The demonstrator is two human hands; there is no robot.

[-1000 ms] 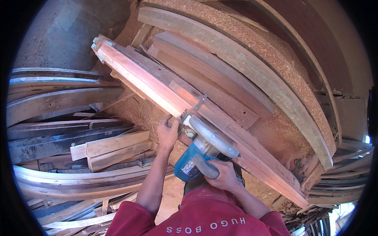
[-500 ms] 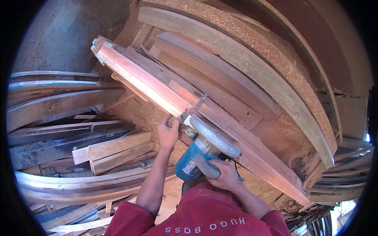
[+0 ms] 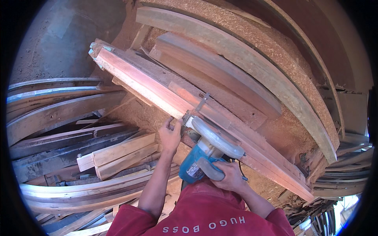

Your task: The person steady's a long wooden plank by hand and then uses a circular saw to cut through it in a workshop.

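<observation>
Blue circular saw [image 3: 208, 146] has a grey handle [image 3: 209, 169].

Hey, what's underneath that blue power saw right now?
Reddish timber runs under the blue power saw, showing beyond it at both ends. The stretch directly beneath is covered by the saw and its pale guard, so any blade or cut there can't be seen.

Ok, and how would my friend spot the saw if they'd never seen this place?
Find the long pinkish beam slanting down from upper left. Partway along sits the saw, left hand by its front, right hand on its handle. Its blue body and rounded pale guard stand out from all the wood.
</observation>
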